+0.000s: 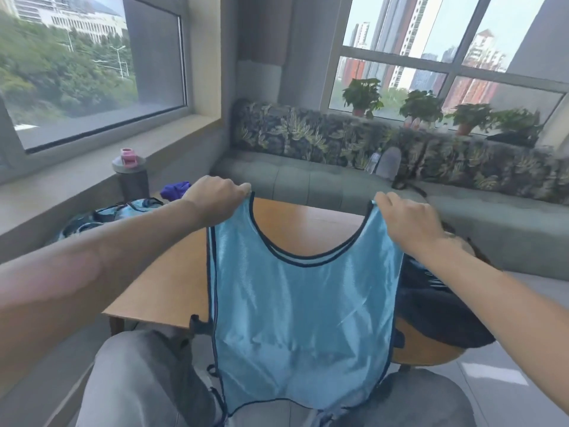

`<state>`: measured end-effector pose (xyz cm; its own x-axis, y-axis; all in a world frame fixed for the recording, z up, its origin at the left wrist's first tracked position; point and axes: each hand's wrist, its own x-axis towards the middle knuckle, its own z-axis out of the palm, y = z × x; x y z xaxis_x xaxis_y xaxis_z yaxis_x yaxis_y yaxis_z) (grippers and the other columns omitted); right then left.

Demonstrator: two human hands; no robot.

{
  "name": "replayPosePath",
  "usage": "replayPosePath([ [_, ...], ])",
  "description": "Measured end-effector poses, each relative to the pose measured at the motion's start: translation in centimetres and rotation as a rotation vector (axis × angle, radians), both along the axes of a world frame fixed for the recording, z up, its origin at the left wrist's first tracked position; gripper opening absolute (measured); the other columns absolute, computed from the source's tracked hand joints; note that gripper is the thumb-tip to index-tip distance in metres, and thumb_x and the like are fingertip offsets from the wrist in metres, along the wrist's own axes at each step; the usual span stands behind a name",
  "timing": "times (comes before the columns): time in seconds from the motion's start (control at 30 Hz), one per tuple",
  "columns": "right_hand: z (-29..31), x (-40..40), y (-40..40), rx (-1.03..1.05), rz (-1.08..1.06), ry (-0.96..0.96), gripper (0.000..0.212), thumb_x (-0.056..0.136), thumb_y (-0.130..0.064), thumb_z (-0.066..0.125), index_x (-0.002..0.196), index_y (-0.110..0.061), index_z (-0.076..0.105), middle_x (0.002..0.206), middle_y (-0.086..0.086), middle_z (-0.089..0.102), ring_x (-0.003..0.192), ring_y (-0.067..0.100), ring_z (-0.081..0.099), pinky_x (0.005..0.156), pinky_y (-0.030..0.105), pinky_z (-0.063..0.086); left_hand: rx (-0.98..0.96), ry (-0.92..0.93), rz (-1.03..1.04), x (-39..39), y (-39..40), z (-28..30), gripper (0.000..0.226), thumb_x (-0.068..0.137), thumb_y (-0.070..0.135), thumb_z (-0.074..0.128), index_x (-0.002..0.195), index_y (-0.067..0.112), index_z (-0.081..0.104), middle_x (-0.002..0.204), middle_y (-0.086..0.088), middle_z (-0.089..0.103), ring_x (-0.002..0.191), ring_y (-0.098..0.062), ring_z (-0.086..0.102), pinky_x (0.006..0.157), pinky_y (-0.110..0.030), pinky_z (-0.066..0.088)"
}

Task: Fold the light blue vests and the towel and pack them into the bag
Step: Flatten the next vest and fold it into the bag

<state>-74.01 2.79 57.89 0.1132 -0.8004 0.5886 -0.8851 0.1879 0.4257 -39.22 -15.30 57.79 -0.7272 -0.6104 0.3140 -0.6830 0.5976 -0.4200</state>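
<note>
A light blue mesh vest with dark trim hangs in the air in front of me, spread flat above the wooden table and my lap. My left hand pinches its left shoulder strap and my right hand pinches its right shoulder strap. More light blue vests lie in a heap at the table's far left. A purple towel is bunched behind that heap. A dark bag lies on the table to the right, partly hidden by the vest and my right forearm.
A grey bottle with a pink lid stands at the table's far left by the window ledge. A grey sofa with leaf-patterned cushions runs behind the table. Potted plants line the sill. My grey-trousered knees are under the vest.
</note>
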Motion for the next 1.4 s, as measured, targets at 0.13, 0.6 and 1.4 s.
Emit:
replayPosePath([
  [0.13, -2.4, -2.7, -5.9, 0.054, 0.0, -0.027, 0.023, 0.089, -0.005, 0.035, 0.093, -0.004, 0.058, 0.068, 0.01, 0.049, 0.044, 0.031, 0.055, 0.042, 0.025, 0.021, 0.058, -0.079, 0.016, -2.7, -5.9, -1.9, 0.01, 0.106, 0.016, 0.037, 0.113, 0.018, 0.044, 0.088, -0.007, 0.066, 0.079, -0.034, 0.068, 0.059, -0.036, 0.036],
  [0.6, -17.1, -7.5, -17.8, 0.476, -0.23, -0.353, 0.011, 0.099, -0.014, 0.048, 0.095, -0.019, 0.039, 0.094, 0.004, 0.057, 0.08, 0.032, 0.058, 0.062, 0.038, 0.045, 0.397, -0.096, 0.108, -7.2, -17.2, -16.8, 0.02, 0.109, 0.029, 0.041, 0.109, 0.014, 0.054, 0.077, -0.002, 0.052, 0.075, -0.031, 0.062, 0.06, -0.037, 0.04],
  [1.4, -25.3, -2.3, -15.0, 0.613, -0.262, -0.724, 0.061, 0.107, -0.051, 0.007, 0.162, -0.028, -0.004, 0.169, -0.004, -0.013, 0.155, 0.02, -0.016, 0.127, 0.042, -0.006, 0.624, 0.292, 0.317, -8.8, -10.6, -25.9, 0.064, 0.107, 0.051, 0.013, 0.164, 0.024, 0.004, 0.172, 0.003, -0.002, 0.158, -0.022, -0.007, 0.126, -0.048, 0.002],
])
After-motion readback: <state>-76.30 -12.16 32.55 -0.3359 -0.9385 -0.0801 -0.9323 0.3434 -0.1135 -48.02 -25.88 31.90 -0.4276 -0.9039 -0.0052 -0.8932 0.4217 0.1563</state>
